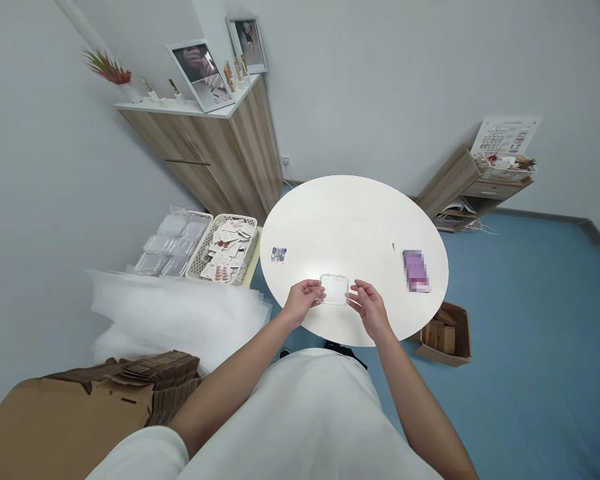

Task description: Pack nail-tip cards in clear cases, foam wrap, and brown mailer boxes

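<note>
A clear, flat plastic box (335, 291) with rounded corners is just over the near part of the white round table, between my hands. My left hand (303, 301) pinches its left edge, thumb on top. At the opposite edge is my right hand (370, 309), its fingers spread apart and the tips close to or touching the rim. Whether the box rests on the tabletop I cannot tell. To the left lies a small card of dark press-on nails (279, 255). A purple, blurred-out item (417, 271) lies at the right of the table.
Left of the white table (350, 207) stand a basket of nail cards (190, 272) and clear packs (167, 243). White foam sheets (180, 313) and flattened cardboard (75, 413) are nearer me. An open carton (457, 333) sits on the floor at right. A wooden cabinet (205, 147) stands behind.
</note>
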{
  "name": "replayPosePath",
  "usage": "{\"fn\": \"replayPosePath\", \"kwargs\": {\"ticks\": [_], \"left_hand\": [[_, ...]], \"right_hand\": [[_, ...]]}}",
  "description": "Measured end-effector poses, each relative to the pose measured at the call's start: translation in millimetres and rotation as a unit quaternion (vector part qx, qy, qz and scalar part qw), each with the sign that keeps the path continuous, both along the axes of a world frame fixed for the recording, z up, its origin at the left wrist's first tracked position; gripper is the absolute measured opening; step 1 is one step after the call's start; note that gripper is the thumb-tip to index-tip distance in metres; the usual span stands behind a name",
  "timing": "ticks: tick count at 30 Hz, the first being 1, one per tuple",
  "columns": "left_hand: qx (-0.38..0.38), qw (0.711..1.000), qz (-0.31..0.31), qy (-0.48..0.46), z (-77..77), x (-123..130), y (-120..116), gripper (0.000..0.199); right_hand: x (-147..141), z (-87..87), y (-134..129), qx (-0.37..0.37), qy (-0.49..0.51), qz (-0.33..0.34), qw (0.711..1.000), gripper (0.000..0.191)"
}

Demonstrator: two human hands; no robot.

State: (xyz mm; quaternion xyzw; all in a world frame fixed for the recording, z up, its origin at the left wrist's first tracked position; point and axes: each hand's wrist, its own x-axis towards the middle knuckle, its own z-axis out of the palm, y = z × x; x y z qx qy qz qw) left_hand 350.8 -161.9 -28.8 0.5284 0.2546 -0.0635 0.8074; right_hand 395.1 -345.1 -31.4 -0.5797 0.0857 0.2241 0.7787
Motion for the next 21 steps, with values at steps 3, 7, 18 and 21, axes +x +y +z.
{"fn": "replayPosePath", "kwargs": {"ticks": [3, 7, 18, 21], "left_hand": [[0.026, 1.0, 0.009, -0.005, -1.5, 14, -16, 0.04], [0.069, 0.997, 0.045, -0.011, -4.2, 30, -40, 0.042], [0.181, 0.981, -0.019, -0.06, -5.3, 55, -81, 0.036], [0.21, 0.977, -0.004, -0.032, -10.3, 58, -80, 0.045]], "right_hand": [[21, -3.0, -9, -0.035, 0.001, 0.05, 0.998, 0.04], [31, -7.7, -12, -0.145, -0.069, 0.048, 0.986, 0.054], [38, -14.4, -29, 0.022, 0.018, 0.079, 0.996, 0.036], [38, -18.7, -32, 0.058, 0.027, 0.033, 0.997, 0.031]]}}
